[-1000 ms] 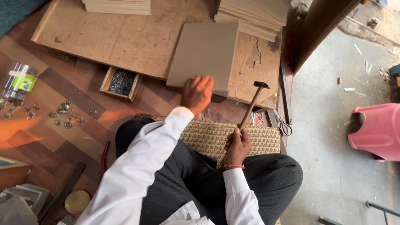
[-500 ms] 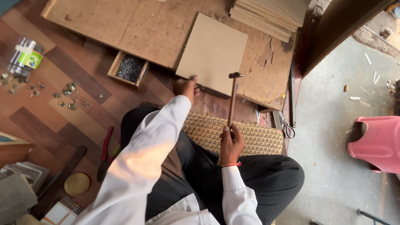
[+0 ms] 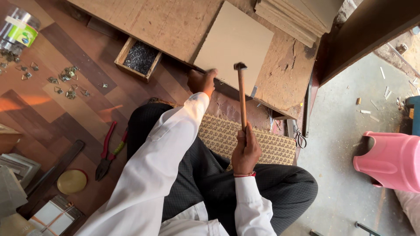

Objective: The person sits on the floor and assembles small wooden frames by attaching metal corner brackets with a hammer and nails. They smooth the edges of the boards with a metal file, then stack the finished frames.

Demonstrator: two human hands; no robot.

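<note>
My left hand (image 3: 202,81) is pressing on the near edge of the square board (image 3: 234,43), and my sleeve is hiding the wrist, so I cannot tell whether the fingers are pinching anything. My right hand (image 3: 246,150) is gripping the hammer (image 3: 241,94) low on its handle, fingers closed tight. The handle is standing nearly upright, head pointing away from me, over the board's near edge.

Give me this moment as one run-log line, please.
left hand: on edge of tan board | right hand: grips hammer, head raised | nearby: tray of nails, red pliers
</note>
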